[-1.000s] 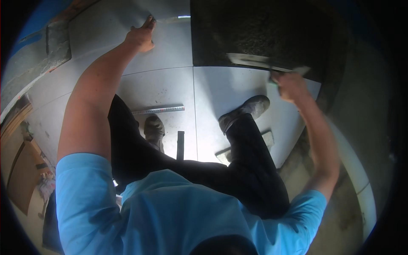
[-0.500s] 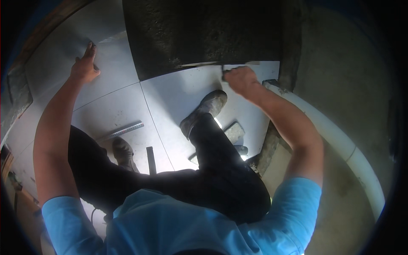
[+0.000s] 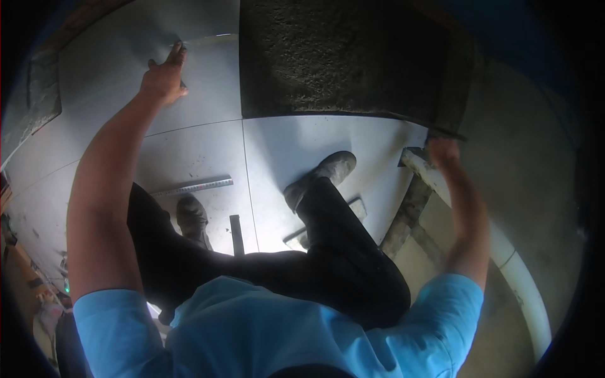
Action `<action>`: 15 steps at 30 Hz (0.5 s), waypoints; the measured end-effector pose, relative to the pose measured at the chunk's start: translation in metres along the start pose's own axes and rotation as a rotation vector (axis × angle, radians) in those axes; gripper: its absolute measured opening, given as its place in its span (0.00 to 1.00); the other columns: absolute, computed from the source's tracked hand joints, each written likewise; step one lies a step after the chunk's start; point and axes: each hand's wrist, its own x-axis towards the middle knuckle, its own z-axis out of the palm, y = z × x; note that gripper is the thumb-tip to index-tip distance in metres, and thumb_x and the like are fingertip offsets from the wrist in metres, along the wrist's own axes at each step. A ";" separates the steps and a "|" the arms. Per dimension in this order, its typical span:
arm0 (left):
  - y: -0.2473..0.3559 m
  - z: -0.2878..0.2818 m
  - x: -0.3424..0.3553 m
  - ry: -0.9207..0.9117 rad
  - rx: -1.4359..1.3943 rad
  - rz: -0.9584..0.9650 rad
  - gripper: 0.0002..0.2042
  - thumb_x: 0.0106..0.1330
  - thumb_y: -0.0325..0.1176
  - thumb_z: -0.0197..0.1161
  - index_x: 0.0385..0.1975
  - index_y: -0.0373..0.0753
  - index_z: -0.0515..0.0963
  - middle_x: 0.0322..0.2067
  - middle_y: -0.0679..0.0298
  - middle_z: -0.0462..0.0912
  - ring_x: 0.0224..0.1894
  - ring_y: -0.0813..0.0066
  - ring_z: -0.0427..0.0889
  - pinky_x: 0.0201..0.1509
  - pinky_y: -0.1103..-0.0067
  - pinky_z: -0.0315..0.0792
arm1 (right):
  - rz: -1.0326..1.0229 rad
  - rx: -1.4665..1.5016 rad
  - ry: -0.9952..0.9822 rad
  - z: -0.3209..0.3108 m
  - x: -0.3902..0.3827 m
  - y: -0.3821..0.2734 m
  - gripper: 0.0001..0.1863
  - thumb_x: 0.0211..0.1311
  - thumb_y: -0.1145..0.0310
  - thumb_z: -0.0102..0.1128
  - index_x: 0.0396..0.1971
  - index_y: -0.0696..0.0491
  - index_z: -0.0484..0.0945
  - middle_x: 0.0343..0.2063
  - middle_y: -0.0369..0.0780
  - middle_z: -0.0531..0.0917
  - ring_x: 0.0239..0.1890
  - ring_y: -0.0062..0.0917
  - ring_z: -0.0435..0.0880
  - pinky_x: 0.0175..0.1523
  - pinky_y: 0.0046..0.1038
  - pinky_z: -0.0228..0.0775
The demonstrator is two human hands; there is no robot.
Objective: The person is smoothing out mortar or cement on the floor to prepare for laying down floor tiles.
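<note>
My left hand (image 3: 165, 79) rests with spread fingers on a pale floor tile (image 3: 211, 69) at the far left. My right hand (image 3: 443, 152) is closed round the handle of a long, thin-bladed tool that looks like a flat trowel (image 3: 455, 134). Its blade is seen nearly edge-on, at the right end of the near edge of a rough, dark mortar bed (image 3: 334, 63). Fingers wrapped round the handle are mostly hidden. White tiles (image 3: 283, 142) border the bed on its near side.
A steel ruler (image 3: 201, 185) and a dark bar (image 3: 236, 234) lie on the tiles near my shoes (image 3: 337, 166). Behind my right leg is a partly hidden flat block (image 3: 358, 209). A white pipe-like curved edge (image 3: 504, 252) runs down the right side.
My right hand has swept the trowel rightward along the mortar's near edge, past the tile's end. My left hand stays on the tile while the whole view has shifted.
</note>
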 end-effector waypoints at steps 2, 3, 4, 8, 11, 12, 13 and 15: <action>-0.026 -0.010 -0.051 -0.115 0.177 -0.198 0.47 0.60 0.43 0.69 0.74 0.49 0.43 0.76 0.77 0.37 0.66 0.32 0.60 0.65 0.63 0.73 | -0.133 0.271 -0.054 -0.128 0.111 -0.069 0.16 0.56 0.66 0.57 0.45 0.46 0.79 0.46 0.43 0.83 0.52 0.34 0.82 0.52 0.38 0.76; -0.043 -0.009 -0.080 -0.155 0.163 -0.298 0.47 0.60 0.43 0.69 0.74 0.48 0.43 0.76 0.76 0.37 0.66 0.31 0.60 0.65 0.63 0.73 | -0.210 0.380 -0.222 -0.290 0.121 -0.082 0.17 0.54 0.64 0.60 0.46 0.46 0.79 0.47 0.43 0.82 0.53 0.33 0.80 0.53 0.38 0.76; -0.035 -0.016 -0.075 -0.138 0.129 -0.281 0.47 0.59 0.42 0.69 0.74 0.48 0.43 0.76 0.76 0.37 0.66 0.31 0.60 0.65 0.63 0.72 | -0.241 0.422 -0.229 -0.322 0.102 -0.065 0.20 0.52 0.61 0.63 0.47 0.48 0.79 0.44 0.45 0.83 0.49 0.37 0.83 0.50 0.41 0.76; -0.033 -0.007 -0.057 -0.080 0.141 -0.202 0.50 0.57 0.45 0.71 0.74 0.49 0.42 0.76 0.74 0.35 0.65 0.30 0.62 0.64 0.60 0.72 | 0.056 1.274 0.288 -0.342 0.109 -0.097 0.18 0.54 0.64 0.63 0.44 0.56 0.78 0.36 0.53 0.83 0.43 0.48 0.83 0.51 0.40 0.77; -0.030 -0.003 -0.049 -0.080 0.165 -0.194 0.50 0.57 0.46 0.71 0.74 0.49 0.42 0.76 0.74 0.36 0.65 0.32 0.63 0.66 0.61 0.71 | 0.290 1.623 0.419 -0.374 0.154 -0.152 0.20 0.53 0.64 0.67 0.45 0.57 0.78 0.36 0.53 0.83 0.43 0.48 0.83 0.50 0.38 0.77; -0.027 -0.004 -0.047 -0.078 0.147 -0.187 0.50 0.57 0.46 0.71 0.74 0.49 0.42 0.76 0.74 0.37 0.65 0.33 0.63 0.66 0.61 0.70 | 0.333 1.618 0.384 -0.380 0.170 -0.161 0.20 0.53 0.63 0.67 0.45 0.56 0.79 0.37 0.53 0.83 0.44 0.48 0.83 0.50 0.39 0.77; -0.022 -0.010 -0.046 -0.117 0.154 -0.202 0.50 0.58 0.47 0.70 0.74 0.49 0.42 0.76 0.74 0.36 0.66 0.35 0.63 0.67 0.62 0.69 | 0.375 1.617 0.342 -0.387 0.186 -0.168 0.20 0.54 0.62 0.67 0.44 0.56 0.79 0.38 0.53 0.84 0.44 0.47 0.83 0.50 0.39 0.76; -0.025 -0.008 -0.051 -0.131 0.170 -0.207 0.49 0.59 0.47 0.69 0.74 0.49 0.42 0.76 0.75 0.36 0.67 0.35 0.60 0.69 0.62 0.67 | 0.299 1.623 0.293 -0.409 0.211 -0.173 0.20 0.54 0.59 0.66 0.43 0.55 0.80 0.40 0.53 0.84 0.46 0.47 0.83 0.50 0.39 0.76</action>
